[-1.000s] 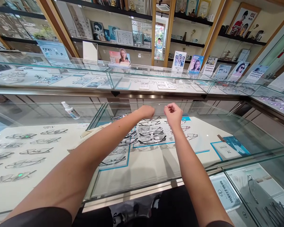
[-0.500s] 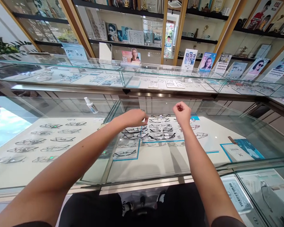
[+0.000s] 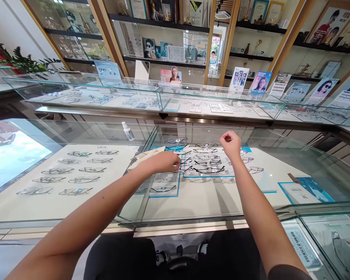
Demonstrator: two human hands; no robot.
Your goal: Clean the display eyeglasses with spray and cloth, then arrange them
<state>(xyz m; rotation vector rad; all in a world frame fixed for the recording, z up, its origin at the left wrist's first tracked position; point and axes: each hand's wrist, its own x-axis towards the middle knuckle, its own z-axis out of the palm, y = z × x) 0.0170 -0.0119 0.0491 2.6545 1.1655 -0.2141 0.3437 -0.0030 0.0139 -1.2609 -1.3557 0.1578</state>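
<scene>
My left hand [image 3: 167, 160] is closed above the glass-topped case, its fingers bent down and mostly hidden from me. Just behind that hand and wrist lies a cream cloth [image 3: 148, 155], partly covered by the arm; I cannot tell whether the hand touches it. Higher and further right, my right hand [image 3: 231, 144] is raised with its fingers curled in to the thumb. Anything inside either hand is too small or hidden. Between and below the hands, several dark-framed eyeglasses [image 3: 209, 169] stand in rows inside the case.
A white spray bottle [image 3: 128, 131] stands on the glass towards the back left. More eyeglasses [image 3: 84, 179] fill the left section. A blue-edged card [image 3: 297, 191] lies at the right. Behind runs a second glass counter [image 3: 189, 95] with upright advertising cards [image 3: 238, 79].
My left hand has come down and nearer to me, so more of the cream cloth shows. My right hand stays raised and curled. The view has shifted slightly left.
</scene>
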